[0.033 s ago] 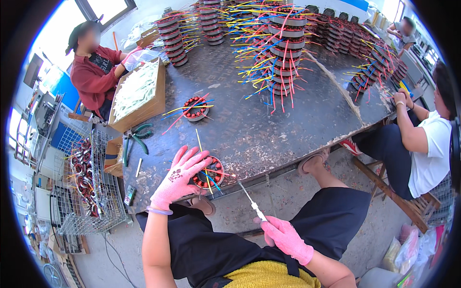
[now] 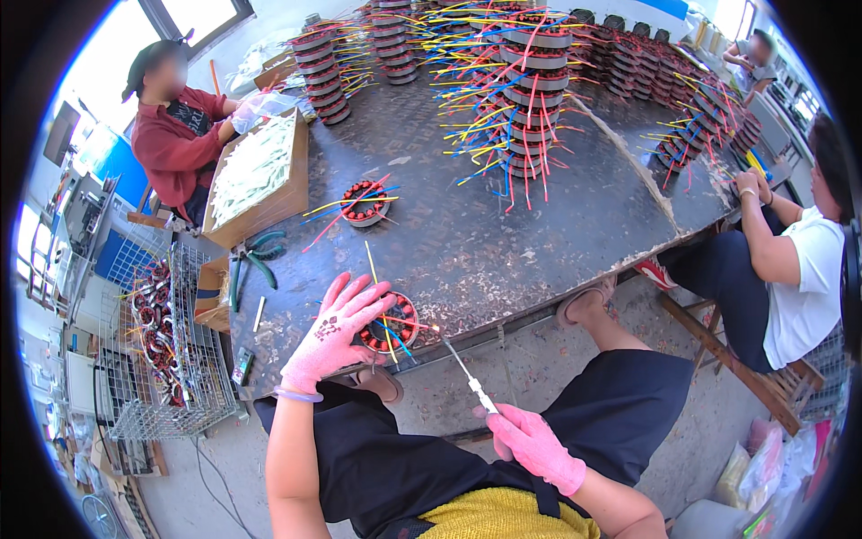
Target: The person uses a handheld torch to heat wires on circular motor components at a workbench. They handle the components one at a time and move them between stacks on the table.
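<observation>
My left hand [image 2: 333, 332], in a pink glove, lies spread over the left side of a motor stator [image 2: 409, 316] at the table's near edge. Its fingers are stretched out and apart. Yellow, blue and red wire ends stick out of that stator's red-and-dark ring. In my closed right hand [image 2: 532, 444], also pink-gloved, is a white-handled tool [image 2: 477, 388] with a thin metal shaft. The tip meets or nearly meets the end of the red wire [image 2: 425, 326], where a small orange-yellow glow shows. Whether they touch, I cannot tell.
Another stator [image 2: 365, 205] lies beyond my left hand. Green-handled pliers [image 2: 259, 256] and a carton of pale sleeves [image 2: 259, 180] are at the left. Tall stator stacks [image 2: 536, 99] stand behind. A wire basket [image 2: 171, 359] sits left of the table. Co-workers sit left and right [image 2: 795, 242].
The glow at the tool's tip is brighter now. My hands and the stator stay practically where they were. The hands of the person at the left have shifted slightly.
</observation>
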The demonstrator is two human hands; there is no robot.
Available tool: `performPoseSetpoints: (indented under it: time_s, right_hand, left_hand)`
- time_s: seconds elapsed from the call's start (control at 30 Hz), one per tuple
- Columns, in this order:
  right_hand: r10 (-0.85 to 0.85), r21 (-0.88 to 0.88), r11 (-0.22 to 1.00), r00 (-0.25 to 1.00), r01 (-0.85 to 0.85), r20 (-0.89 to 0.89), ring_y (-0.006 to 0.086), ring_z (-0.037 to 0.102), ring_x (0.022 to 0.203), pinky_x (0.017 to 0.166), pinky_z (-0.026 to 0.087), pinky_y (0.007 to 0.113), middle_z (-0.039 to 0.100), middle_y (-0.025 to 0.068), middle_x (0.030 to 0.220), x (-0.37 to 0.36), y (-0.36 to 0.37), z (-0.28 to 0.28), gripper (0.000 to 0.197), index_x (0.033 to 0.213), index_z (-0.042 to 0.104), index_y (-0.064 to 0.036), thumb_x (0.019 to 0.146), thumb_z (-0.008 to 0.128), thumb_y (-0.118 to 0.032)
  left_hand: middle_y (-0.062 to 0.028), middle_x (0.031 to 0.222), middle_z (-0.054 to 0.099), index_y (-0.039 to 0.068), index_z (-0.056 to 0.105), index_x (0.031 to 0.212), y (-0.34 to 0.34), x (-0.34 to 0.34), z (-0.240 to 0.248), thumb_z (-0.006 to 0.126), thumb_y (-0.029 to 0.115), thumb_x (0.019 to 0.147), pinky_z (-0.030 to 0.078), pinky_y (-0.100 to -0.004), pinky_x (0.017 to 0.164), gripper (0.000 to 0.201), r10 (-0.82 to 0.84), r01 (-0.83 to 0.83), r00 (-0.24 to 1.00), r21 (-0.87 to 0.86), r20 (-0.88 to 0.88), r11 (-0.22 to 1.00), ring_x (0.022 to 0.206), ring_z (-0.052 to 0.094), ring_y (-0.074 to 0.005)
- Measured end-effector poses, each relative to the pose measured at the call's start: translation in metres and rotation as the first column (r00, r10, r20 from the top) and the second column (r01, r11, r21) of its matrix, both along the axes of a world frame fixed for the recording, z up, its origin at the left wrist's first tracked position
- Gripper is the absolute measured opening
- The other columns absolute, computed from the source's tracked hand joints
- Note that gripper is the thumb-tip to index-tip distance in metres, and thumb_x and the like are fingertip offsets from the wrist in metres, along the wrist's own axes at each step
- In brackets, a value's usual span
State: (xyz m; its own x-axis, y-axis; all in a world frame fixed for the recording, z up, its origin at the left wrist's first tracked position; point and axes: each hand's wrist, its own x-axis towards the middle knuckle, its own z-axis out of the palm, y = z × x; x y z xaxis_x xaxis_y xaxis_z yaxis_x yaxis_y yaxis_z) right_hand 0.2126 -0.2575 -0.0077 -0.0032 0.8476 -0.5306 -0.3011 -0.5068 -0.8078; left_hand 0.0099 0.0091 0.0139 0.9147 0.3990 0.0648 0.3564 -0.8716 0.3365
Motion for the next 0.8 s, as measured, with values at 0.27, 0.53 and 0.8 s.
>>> performPoseSetpoints:
  time_s: [0.27,0.53,0.8]
  right_hand:
    - [-0.013,0.020,1.000,1.000,0.013,-0.019,0.0064,0.046,0.055,0.053,0.037,0.023,0.048,-0.0024,0.063,-0.0001,-0.0013,-0.0047,0.039,0.127,0.057,-0.0014,0.102,0.045,-0.028]
    - [0.012,0.045,0.999,1.000,-0.013,0.025,0.0067,0.046,0.055,0.053,0.038,0.024,0.048,-0.0014,0.062,-0.0005,-0.0006,-0.0083,0.039,0.126,0.056,0.0004,0.101,0.045,-0.028]
    - [-0.010,0.020,1.000,1.000,0.010,0.011,0.0060,0.043,0.056,0.053,0.036,0.023,0.047,-0.0028,0.063,-0.0017,0.0003,-0.0021,0.038,0.126,0.057,-0.0013,0.101,0.047,-0.028]
  left_hand:
    - [-0.0051,0.147,0.043,0.013,0.050,0.137,0.0002,0.0001,-0.0007,0.083,0.025,0.054,0.016,-0.0482,0.119,0.091,0.004,-0.004,1.000,0.000,-0.010,1.000,0.141,0.030,-0.0308]
    - [-0.0037,0.147,0.043,0.016,0.048,0.139,0.0004,0.0002,-0.0034,0.083,0.027,0.055,0.018,-0.0488,0.118,0.092,0.003,-0.003,1.000,0.029,-0.012,1.000,0.140,0.032,-0.0307]
    - [-0.0048,0.147,0.042,0.016,0.048,0.140,0.0012,-0.0010,-0.0049,0.083,0.029,0.055,0.018,-0.0491,0.118,0.093,0.000,0.000,1.000,0.036,-0.020,0.999,0.140,0.031,-0.0308]
